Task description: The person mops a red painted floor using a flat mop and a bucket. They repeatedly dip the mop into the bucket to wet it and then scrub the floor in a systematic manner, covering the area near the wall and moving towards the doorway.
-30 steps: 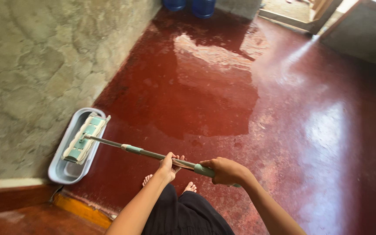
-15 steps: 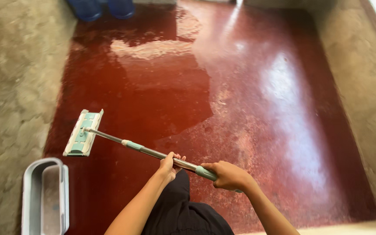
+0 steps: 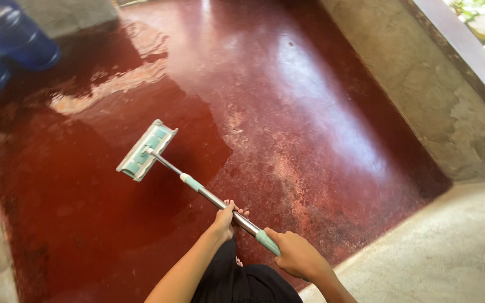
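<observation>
I see both hands clamped on the mop handle (image 3: 214, 199): left hand (image 3: 225, 220), right hand (image 3: 296, 256). Mop head (image 3: 146, 149) well ahead-left, on wet floor (image 3: 85, 213) (slippery): slip risk underfoot.

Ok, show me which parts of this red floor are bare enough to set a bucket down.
Bare: the dry red floor between the mop head and the concrete wall. Also the wet stretch left of the mop. Crowded: the far-left corner, by the blue bottles.

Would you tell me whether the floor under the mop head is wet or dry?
Wet: the mop head sits over a darker, glossy patch of the red floor; the floor to its right looks paler, duller.
</observation>
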